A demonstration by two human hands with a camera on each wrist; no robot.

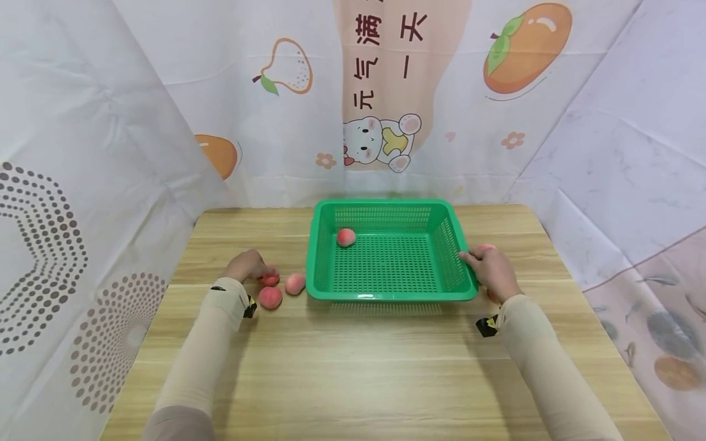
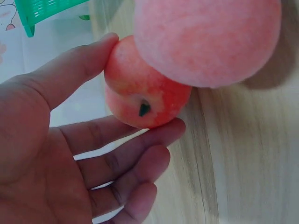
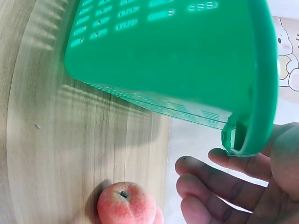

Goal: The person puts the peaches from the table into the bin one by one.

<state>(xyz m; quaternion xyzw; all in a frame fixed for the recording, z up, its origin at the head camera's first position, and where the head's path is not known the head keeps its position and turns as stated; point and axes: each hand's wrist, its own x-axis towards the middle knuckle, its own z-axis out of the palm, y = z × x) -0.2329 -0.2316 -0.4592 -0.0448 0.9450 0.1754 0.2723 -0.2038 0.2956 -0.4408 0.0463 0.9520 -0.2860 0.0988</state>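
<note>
My left hand (image 1: 247,267) pinches a red-pink peach (image 2: 145,84) with a small green stem between thumb and fingers, on the table left of the basket. Nearest to it are a second peach (image 1: 270,297), large in the left wrist view, and a paler peach (image 1: 295,283) close to the basket's side. A green plastic basket (image 1: 391,296) with slotted walls stands in the middle; one peach (image 1: 345,237) lies inside, at its back left. My right hand (image 1: 494,272) grips the basket's right rim, thumb on top and fingers below.
Past the right hand, a peach (image 3: 125,204) sits on the wooden table (image 1: 364,373), with another partly hidden behind it. A printed white curtain (image 1: 298,135) hangs along the table's back edge, and more cloth hangs at both sides.
</note>
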